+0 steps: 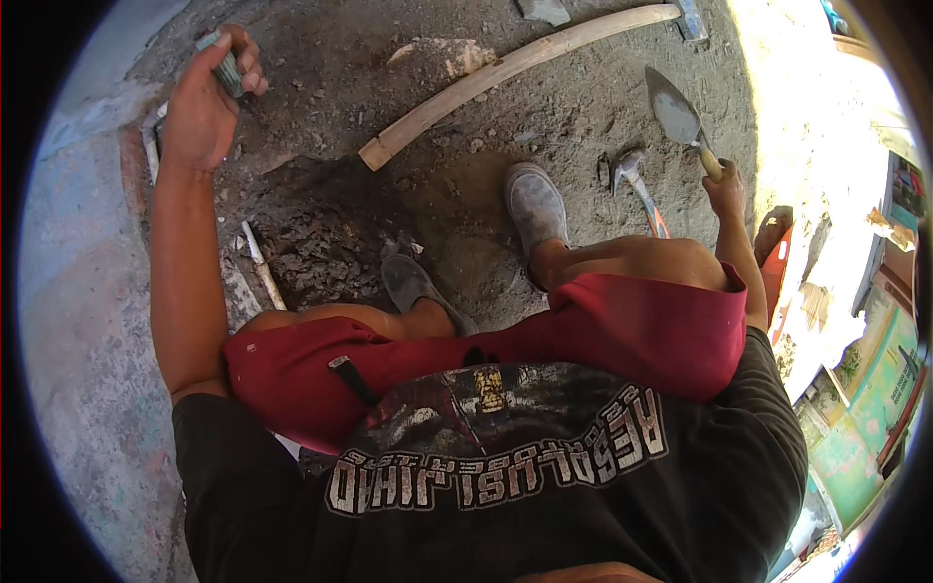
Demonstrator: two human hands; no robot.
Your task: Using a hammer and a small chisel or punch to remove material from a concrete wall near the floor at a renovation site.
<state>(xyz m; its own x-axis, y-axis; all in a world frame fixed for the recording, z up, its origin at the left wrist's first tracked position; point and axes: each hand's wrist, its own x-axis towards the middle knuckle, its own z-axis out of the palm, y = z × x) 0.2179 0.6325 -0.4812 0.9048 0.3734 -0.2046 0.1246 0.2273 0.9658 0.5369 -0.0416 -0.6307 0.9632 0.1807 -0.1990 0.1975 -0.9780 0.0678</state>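
**Trowel and grey-green block, both off the ground**

The trowel has a pointed, grey metal blade smeared with dried mortar and a pale wooden handle. It is raised above the dirt ground, blade tip aimed up and to the left, handle slanting down to the right. The small grey-green block is oblong with ridged sides, held upright near the wall, partly hidden by fingers.

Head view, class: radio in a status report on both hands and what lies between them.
Left hand gripping small grey-green block. Right hand holding pointed steel trowel by wooden handle. Between them: long pale wooden handle, hammer, loose rubble.
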